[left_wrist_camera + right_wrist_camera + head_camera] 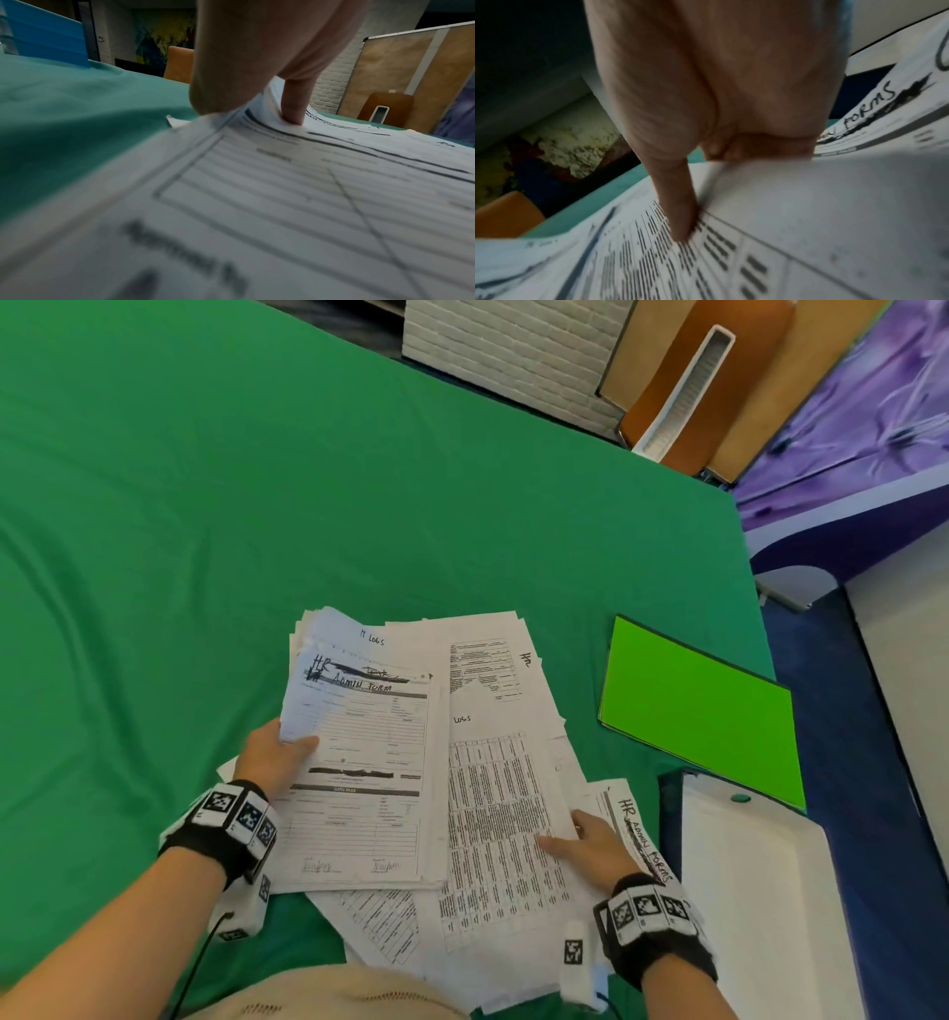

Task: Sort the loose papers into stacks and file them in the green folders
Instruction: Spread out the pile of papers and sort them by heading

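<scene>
On the green-draped surface (205, 531), at the left of the paper pile, the left hand (274, 755) pinches a thin stack of HR admin forms (359, 778) by its left edge, thumb on top. To its right the right hand (590, 847) pinches the logs sheet (500, 814) at its right margin. The sheets look light, floppy and prone to sliding, so gripping a squared edge seems wisest. Farther right lies a closed green folder (698, 711), then an open folder (760, 891).
</scene>
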The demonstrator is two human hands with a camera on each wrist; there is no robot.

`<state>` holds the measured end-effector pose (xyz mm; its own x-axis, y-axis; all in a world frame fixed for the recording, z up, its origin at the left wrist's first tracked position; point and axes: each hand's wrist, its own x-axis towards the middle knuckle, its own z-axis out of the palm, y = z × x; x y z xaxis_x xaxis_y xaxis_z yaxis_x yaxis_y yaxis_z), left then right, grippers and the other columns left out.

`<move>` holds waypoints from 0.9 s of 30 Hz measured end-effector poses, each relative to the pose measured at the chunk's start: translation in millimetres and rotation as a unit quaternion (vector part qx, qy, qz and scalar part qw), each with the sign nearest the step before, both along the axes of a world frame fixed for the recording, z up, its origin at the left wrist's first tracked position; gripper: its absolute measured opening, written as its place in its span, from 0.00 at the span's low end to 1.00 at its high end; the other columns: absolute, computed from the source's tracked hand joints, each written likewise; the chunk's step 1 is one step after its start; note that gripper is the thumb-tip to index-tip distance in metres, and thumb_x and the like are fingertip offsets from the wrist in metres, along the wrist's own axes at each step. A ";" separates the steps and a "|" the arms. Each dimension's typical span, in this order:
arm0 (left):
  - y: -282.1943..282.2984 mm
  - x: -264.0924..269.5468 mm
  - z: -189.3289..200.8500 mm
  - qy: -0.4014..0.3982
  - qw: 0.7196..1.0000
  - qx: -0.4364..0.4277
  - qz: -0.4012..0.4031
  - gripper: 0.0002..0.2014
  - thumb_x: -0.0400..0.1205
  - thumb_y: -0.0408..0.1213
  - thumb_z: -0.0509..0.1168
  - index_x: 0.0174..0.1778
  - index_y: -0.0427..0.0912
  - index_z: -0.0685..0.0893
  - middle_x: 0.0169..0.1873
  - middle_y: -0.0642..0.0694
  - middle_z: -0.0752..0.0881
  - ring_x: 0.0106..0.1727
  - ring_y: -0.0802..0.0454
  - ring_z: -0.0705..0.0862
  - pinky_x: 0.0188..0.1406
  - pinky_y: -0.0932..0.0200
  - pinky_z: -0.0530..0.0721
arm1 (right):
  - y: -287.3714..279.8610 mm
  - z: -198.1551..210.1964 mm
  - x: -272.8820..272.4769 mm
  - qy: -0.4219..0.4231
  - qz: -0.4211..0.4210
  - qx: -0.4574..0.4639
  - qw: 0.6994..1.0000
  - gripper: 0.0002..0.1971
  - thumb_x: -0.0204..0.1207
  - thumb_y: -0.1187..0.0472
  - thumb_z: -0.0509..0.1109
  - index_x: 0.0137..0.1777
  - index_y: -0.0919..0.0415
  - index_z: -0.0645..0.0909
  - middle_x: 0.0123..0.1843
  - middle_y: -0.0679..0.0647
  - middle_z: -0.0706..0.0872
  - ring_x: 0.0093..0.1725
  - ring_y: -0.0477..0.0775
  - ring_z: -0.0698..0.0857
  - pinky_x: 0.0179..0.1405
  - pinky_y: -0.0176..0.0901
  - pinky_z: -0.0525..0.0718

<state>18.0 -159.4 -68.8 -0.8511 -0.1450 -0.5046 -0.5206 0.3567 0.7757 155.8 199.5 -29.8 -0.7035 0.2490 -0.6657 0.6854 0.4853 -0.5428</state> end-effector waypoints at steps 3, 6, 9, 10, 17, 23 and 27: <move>0.7 0.4 2.4 -0.007 1.000 0.021 0.010 0.16 0.83 0.32 0.67 0.66 0.36 0.82 0.61 0.38 0.86 0.57 0.41 0.84 0.61 0.46 0.81 | 8.9 6.5 -7.5 0.065 -0.005 0.070 0.995 0.09 0.77 0.59 0.73 0.56 0.58 0.85 0.54 0.55 0.90 0.49 0.51 0.88 0.56 0.51 0.86; 1.6 1.0 4.5 0.001 0.999 0.034 0.020 0.17 0.82 0.32 0.68 0.67 0.35 0.81 0.60 0.37 0.86 0.58 0.39 0.85 0.60 0.45 0.81 | 26.0 28.7 -15.4 0.161 -0.091 0.124 0.975 0.12 0.77 0.61 0.73 0.58 0.63 0.85 0.49 0.58 0.89 0.45 0.57 0.88 0.46 0.48 0.86; 6.0 -1.3 7.5 0.005 0.998 0.055 0.032 0.16 0.82 0.32 0.68 0.67 0.36 0.81 0.58 0.39 0.87 0.56 0.39 0.86 0.61 0.43 0.83 | 41.5 56.9 -18.0 0.261 -0.195 0.094 0.941 0.11 0.77 0.62 0.72 0.59 0.62 0.86 0.51 0.60 0.90 0.47 0.60 0.89 0.51 0.56 0.87; 8.4 -2.9 8.8 0.004 0.997 0.064 0.037 0.16 0.82 0.32 0.68 0.66 0.36 0.81 0.57 0.39 0.87 0.55 0.39 0.86 0.61 0.42 0.83 | 43.1 66.3 -17.5 0.291 -0.229 0.060 0.927 0.10 0.78 0.63 0.72 0.58 0.61 0.86 0.52 0.60 0.91 0.48 0.60 0.90 0.53 0.59 0.87; 40.4 -8.2 17.6 0.010 0.995 0.094 0.014 0.14 0.81 0.32 0.69 0.62 0.36 0.83 0.55 0.40 0.88 0.54 0.40 0.87 0.59 0.45 0.84 | 30.6 56.3 -19.2 0.320 -0.323 -0.038 0.890 0.09 0.77 0.57 0.74 0.54 0.58 0.82 0.50 0.56 0.91 0.49 0.61 0.90 0.55 0.65 0.87; 65.1 1.1 18.4 -0.031 0.992 0.119 -0.033 0.11 0.83 0.32 0.68 0.60 0.36 0.83 0.54 0.39 0.89 0.52 0.41 0.88 0.57 0.42 0.86 | -18.5 0.3 0.7 0.231 -0.253 -0.070 0.937 0.09 0.80 0.57 0.71 0.57 0.56 0.85 0.51 0.50 0.92 0.50 0.54 0.91 0.55 0.59 0.87; 68.7 6.4 15.1 -0.025 0.995 0.098 -0.027 0.13 0.85 0.45 0.64 0.59 0.39 0.83 0.51 0.44 0.86 0.52 0.44 0.85 0.55 0.52 0.82 | -33.8 -18.3 10.0 0.153 -0.224 -0.058 0.961 0.13 0.86 0.56 0.62 0.54 0.59 0.87 0.51 0.53 0.92 0.49 0.53 0.90 0.52 0.48 0.87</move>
<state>24.4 -90.7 -53.7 -0.8279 0.0053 -0.5608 -0.5448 0.2296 0.8065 165.8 165.7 -48.1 -0.7105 0.5088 -0.4861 0.6108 0.1028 -0.7851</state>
